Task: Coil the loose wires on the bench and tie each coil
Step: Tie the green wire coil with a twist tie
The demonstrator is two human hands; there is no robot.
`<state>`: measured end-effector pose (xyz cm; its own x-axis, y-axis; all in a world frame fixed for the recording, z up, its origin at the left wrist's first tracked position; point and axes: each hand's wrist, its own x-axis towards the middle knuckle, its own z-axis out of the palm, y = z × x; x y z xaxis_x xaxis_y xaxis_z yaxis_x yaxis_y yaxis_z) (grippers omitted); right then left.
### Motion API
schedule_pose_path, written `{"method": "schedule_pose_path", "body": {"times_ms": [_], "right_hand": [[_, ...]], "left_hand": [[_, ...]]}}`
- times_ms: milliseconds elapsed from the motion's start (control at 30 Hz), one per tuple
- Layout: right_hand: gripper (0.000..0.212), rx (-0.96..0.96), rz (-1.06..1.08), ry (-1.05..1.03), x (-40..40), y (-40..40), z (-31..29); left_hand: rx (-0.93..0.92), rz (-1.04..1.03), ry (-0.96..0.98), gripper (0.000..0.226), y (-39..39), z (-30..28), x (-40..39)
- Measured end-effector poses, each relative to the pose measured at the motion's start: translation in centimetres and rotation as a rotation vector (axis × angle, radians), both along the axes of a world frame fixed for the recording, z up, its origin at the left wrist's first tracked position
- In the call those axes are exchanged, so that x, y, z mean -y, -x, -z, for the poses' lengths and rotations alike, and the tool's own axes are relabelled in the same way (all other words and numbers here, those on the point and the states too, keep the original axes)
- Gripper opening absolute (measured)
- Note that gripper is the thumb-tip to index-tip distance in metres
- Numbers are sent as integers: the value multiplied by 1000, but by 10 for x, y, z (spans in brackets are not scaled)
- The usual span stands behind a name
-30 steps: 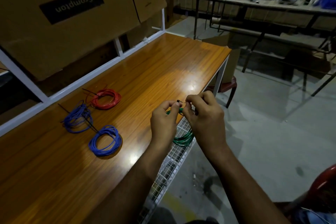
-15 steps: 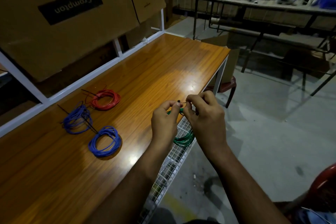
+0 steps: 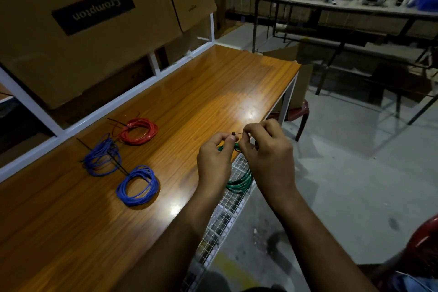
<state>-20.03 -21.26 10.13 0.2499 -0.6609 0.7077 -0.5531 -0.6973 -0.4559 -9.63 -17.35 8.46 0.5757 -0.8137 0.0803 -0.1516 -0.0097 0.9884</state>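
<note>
A green wire coil [image 3: 239, 182] hangs between my hands at the front edge of the wooden bench [image 3: 189, 92]. My left hand [image 3: 214, 161] pinches the head of a thin black cable tie [image 3: 235, 134] at the top of that coil. My right hand [image 3: 266, 152] pinches the tie's other end, close beside the left fingers. On the bench to the left lie a red coil [image 3: 138, 131], a looser blue coil [image 3: 102, 157] and a round blue coil [image 3: 137, 185], each with a black tie sticking out.
A white wire-mesh tray [image 3: 222, 218] runs under the bench's front edge. Cardboard boxes [image 3: 90, 19] lean behind a white frame at the back. A red stool [image 3: 296, 111] stands by the bench's far leg. A second table [image 3: 343, 2] with gear stands across the floor.
</note>
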Motion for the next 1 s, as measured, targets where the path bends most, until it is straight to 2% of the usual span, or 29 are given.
{"method": "schedule_pose_path", "body": {"times_ms": [200,533,1000], "right_hand": [[12,-20,-18,-13,0,2,5],[6,-14,-11,-24,0,6,2],[5,-27,-22,-58,-4,7,-1]], "left_hand": [[-6,4,-3,19,1,1,-2],[-28,-2,-2,19,4,1,-5],[49,-6,-7,19,5,1,-10]]}}
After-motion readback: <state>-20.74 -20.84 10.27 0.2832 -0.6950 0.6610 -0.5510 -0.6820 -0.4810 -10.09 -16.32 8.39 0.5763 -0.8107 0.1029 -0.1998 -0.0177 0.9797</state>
